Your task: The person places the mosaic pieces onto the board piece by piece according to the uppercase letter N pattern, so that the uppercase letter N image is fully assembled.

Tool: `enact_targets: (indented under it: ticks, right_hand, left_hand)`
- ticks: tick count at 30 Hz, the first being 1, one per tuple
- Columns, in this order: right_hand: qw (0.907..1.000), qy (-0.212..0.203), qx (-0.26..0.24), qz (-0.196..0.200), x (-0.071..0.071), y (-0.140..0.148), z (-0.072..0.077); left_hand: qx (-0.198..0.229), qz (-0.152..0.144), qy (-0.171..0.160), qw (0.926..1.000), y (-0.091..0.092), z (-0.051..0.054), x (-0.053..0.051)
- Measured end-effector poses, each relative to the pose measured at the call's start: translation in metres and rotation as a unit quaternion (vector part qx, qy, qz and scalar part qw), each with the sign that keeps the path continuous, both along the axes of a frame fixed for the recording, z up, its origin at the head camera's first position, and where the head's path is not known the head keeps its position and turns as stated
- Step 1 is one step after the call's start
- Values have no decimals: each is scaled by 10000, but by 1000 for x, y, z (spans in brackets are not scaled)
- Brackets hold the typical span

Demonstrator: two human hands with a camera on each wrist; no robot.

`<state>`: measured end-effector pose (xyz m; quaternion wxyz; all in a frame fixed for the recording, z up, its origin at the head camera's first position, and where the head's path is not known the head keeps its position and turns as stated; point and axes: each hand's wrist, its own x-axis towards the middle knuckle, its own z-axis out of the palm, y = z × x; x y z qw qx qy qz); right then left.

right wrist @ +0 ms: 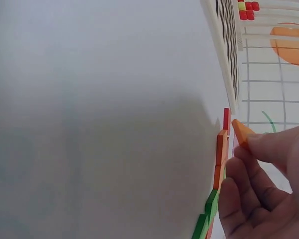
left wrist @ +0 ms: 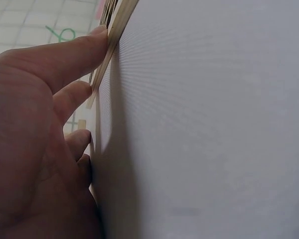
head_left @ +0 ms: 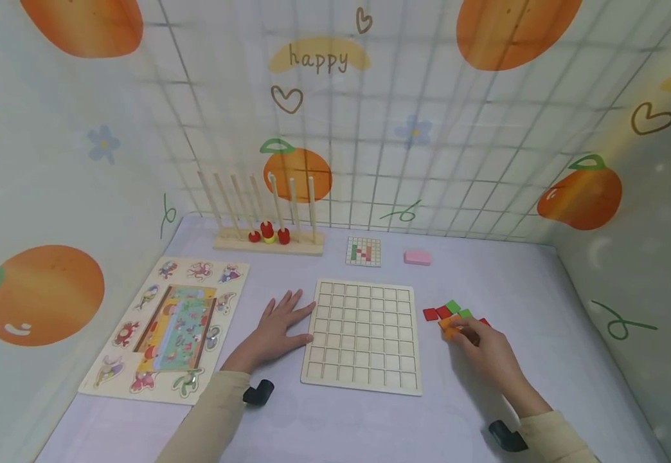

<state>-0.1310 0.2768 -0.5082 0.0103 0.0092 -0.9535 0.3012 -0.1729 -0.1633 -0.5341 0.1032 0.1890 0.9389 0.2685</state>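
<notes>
A square wooden grid board (head_left: 364, 335) lies flat in the middle of the table, its cells bare. My left hand (head_left: 277, 329) rests palm down beside it, fingers spread, with the thumb and a fingertip against its left edge. To the board's right, my right hand (head_left: 490, 355) pinches an orange square tile (right wrist: 242, 133) between thumb and fingers, just above a small pile. Red tiles (head_left: 430, 314), green tiles (head_left: 452, 306) and other orange tiles (right wrist: 222, 147) lie in that pile, partly covered by the hand.
A small pattern card (head_left: 364, 251) and a pink block (head_left: 417, 258) lie behind the board. Farther left stands a wooden peg rack (head_left: 306, 247) with red and yellow beads. A sea-animal puzzle board (head_left: 107, 347) lies at the left. Printed curtains surround the table.
</notes>
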Motion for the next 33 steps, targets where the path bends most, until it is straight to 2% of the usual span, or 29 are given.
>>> enact_targets:
  ticks: [12, 27, 33]
  right_hand:
    - [9996, 157, -233, 48, -5, -7, 0]
    - [9976, 50, -636, 275, -16, -32, 5]
    - [9982, 58, -514, 312, -22, -46, 3]
  left_hand:
    - [59, 1, 15, 10000, 0, -2, 0]
    - [43, 68, -145, 9999, 0, -2, -2]
    - [107, 54, -103, 9999, 0, -1, -2]
